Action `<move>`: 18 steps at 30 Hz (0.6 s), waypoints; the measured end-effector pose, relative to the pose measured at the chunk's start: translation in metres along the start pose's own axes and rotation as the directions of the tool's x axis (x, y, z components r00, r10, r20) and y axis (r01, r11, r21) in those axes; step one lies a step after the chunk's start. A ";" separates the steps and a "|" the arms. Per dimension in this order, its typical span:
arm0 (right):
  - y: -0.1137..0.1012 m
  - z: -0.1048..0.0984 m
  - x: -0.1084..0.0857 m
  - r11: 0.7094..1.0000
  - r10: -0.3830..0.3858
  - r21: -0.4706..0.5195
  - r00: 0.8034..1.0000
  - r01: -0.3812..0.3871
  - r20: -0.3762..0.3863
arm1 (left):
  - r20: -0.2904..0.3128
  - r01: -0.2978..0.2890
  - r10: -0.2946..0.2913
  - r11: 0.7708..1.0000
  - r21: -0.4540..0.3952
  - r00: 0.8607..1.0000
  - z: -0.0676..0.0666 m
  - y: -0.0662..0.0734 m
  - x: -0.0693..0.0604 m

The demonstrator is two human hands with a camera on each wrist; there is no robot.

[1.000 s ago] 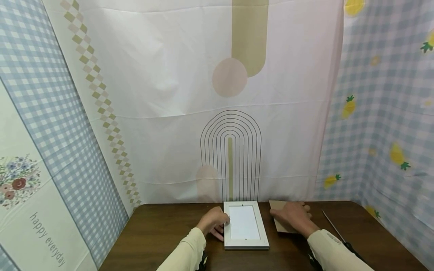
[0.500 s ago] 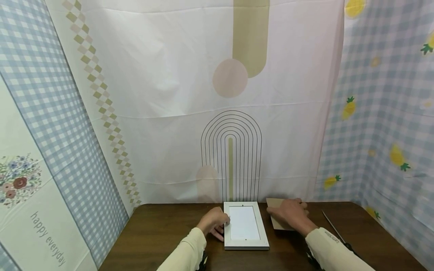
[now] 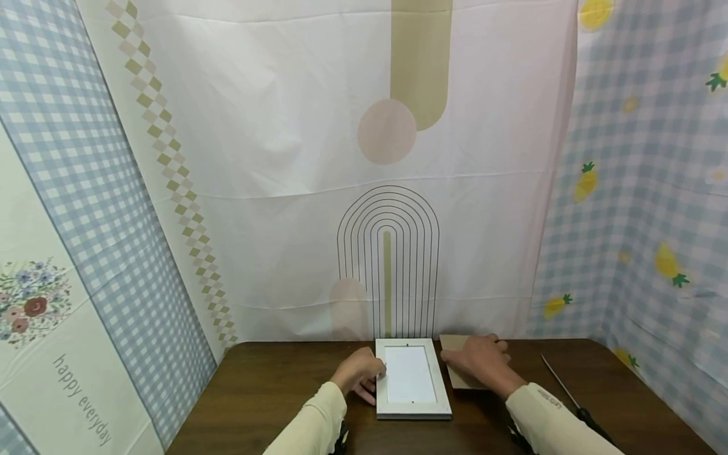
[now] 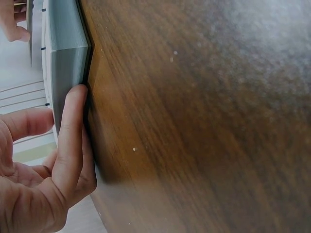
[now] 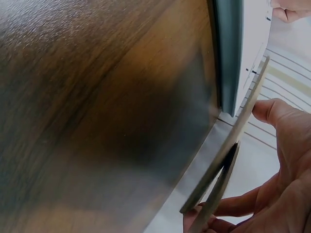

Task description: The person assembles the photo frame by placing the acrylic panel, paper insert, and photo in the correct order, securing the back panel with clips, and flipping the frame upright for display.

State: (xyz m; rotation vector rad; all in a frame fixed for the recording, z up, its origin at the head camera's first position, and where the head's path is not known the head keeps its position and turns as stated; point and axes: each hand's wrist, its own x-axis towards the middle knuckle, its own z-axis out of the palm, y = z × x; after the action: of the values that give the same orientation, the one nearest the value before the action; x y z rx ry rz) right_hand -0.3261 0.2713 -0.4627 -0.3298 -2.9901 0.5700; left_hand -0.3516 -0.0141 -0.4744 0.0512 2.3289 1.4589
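Note:
A white picture frame (image 3: pixel 413 409) lies face down on the table, a white sheet (image 3: pixel 408 374) filling its opening. My left hand (image 3: pixel 358 373) grips its left edge; in the left wrist view the thumb (image 4: pixel 31 122) touches the upper face and the fingers lie along the side. Just right of the frame, my right hand (image 3: pixel 483 361) holds a brown backing board (image 3: pixel 457 343) by its edges. The right wrist view shows that board raised off the table and tilted, with a stand leg (image 5: pixel 222 187) angling out from it. Part of the board is hidden under my right hand.
A screwdriver with a thin metal shaft and black handle (image 3: pixel 584 415) lies at the right, beside my right sleeve (image 3: pixel 548 414). The dark wooden table (image 3: pixel 267 379) ends at a patterned white cloth (image 3: pixel 284 253) behind.
My right hand has moved left with the backing board, closer to the frame's right edge. My left hand and the frame have stayed put.

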 end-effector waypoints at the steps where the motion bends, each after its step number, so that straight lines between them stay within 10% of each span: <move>1: -0.001 0.001 0.000 1.000 -0.001 -0.001 1.000 0.001 -0.002 | 0.000 -0.001 0.001 1.000 0.001 1.000 0.000 0.000 0.000; 18: -0.020 0.008 -0.004 0.998 -0.017 -0.053 1.000 0.016 -0.014 | -0.013 -0.002 0.002 1.000 0.007 1.000 0.003 -0.004 0.006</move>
State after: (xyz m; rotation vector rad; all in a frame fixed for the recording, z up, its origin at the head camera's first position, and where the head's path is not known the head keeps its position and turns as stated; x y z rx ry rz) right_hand -0.3267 0.2493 -0.4623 -0.3117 -2.9951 0.4850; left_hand -0.3553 -0.0122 -0.4804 0.0457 2.3451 1.4563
